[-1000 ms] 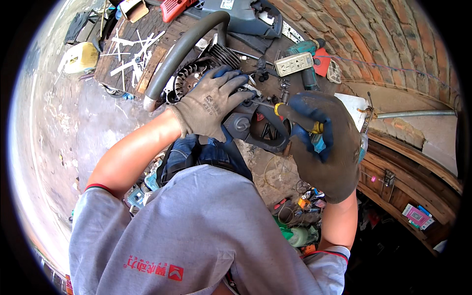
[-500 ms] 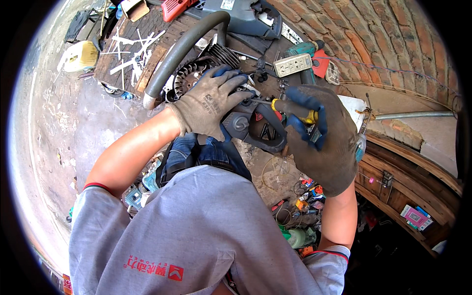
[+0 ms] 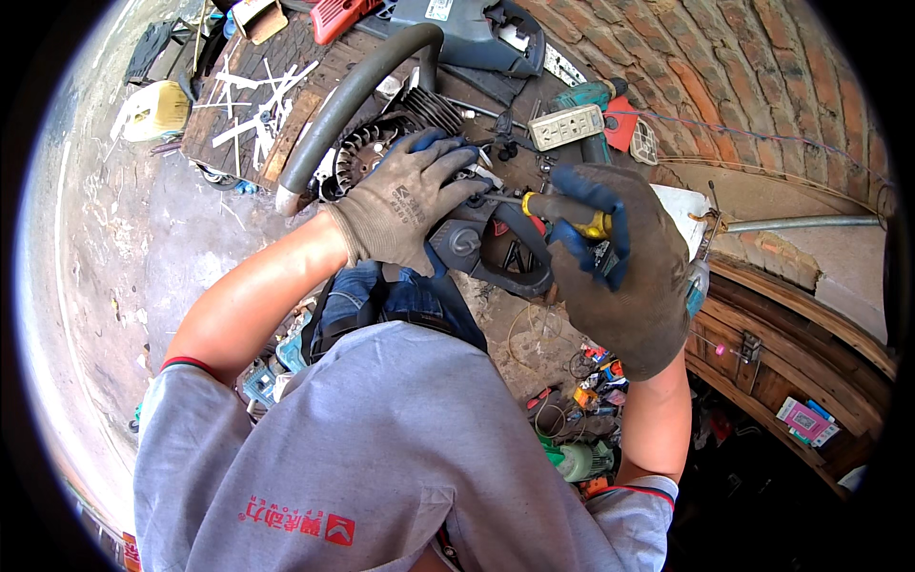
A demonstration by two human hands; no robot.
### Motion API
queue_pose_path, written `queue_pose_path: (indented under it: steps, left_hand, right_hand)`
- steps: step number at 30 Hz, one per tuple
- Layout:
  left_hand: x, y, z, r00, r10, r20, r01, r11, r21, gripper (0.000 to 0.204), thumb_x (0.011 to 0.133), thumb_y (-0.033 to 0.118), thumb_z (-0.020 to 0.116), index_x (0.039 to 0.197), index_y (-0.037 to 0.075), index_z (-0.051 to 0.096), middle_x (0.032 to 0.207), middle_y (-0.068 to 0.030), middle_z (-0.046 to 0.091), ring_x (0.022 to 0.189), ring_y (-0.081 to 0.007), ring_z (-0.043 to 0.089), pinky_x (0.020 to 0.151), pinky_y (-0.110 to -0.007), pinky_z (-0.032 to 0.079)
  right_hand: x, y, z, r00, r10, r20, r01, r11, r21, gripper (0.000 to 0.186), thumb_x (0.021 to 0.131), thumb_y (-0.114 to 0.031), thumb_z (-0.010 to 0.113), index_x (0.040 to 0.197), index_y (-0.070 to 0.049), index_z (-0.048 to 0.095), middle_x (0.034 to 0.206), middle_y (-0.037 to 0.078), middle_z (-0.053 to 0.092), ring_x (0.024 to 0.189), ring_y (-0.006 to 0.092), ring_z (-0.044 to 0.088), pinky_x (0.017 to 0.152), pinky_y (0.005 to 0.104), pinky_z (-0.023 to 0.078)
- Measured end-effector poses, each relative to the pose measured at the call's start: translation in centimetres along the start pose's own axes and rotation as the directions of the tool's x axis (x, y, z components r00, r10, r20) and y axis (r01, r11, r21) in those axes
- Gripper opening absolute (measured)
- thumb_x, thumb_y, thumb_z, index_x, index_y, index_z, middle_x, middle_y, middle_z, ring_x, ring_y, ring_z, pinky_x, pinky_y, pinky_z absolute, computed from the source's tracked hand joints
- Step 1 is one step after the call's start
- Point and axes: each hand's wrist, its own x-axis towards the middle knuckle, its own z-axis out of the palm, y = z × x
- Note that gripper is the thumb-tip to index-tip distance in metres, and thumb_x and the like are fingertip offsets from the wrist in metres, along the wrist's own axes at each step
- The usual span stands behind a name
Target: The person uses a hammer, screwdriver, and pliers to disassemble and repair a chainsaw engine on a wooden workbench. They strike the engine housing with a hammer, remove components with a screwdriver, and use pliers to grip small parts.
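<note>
My left hand (image 3: 405,191), in a grey-brown glove with blue fingertips, lies over the body of a partly dismantled chainsaw with its fingers stretched out. Beside those fingers the saw's finned flywheel (image 3: 357,164) is exposed, and a thick grey tubular handle (image 3: 367,81) arches over it. My right hand (image 3: 629,276), gloved alike, is closed around a screwdriver (image 3: 562,208) with a yellow and dark handle. Its shaft points left to the saw near my left fingertips; the tip's exact contact is hard to see. The saw's dark rear handle (image 3: 524,253) loops between my hands.
A white power strip (image 3: 566,126) and a teal power drill (image 3: 583,95) lie beyond my right hand, by the brick wall (image 3: 743,76). A grey plastic housing (image 3: 467,38) sits at the back. White strips (image 3: 262,114) cover the board at left, near a yellow jug (image 3: 157,110).
My right hand and the screwdriver have shifted very slightly left. My left hand stays in place on the chainsaw.
</note>
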Motion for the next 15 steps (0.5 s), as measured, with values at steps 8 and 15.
queue_pose_path:
  steps: [8, 15]
  left_hand:
    - [0.0, -0.2, 0.5, 1.000, -0.004, 0.009, 0.004, 1.000, -0.025, 0.123, 0.035, 0.055, 0.092, 0.144, 0.011, 0.052, 0.154, -0.0208, 0.041, 0.146, -0.0403, 0.035, 0.121, -0.058, 0.026]
    - [0.0, -0.1, 0.3, 1.000, -0.008, -0.017, 0.007, 0.999, -0.040, 0.119, 0.037, 0.051, 0.091, 0.142, 0.011, 0.052, 0.153, -0.0210, 0.044, 0.145, -0.0397, 0.038, 0.122, -0.057, 0.025]
  right_hand:
    - [0.0, -2.1, -0.1, 0.981, 0.030, 0.190, 0.008, 0.980, -0.198, 0.044, 0.079, -0.006, 0.073, 0.123, -0.005, 0.065, 0.113, 0.018, 0.069, 0.102, 0.0388, 0.069, 0.088, 0.0442, 0.056]
    - [0.9, -2.7, -0.4, 0.963, 0.041, 0.265, 0.042, 0.954, -0.298, 0.048, 0.081, -0.014, 0.073, 0.127, -0.005, 0.061, 0.112, 0.019, 0.061, 0.098, 0.0389, 0.064, 0.087, 0.0507, 0.052]
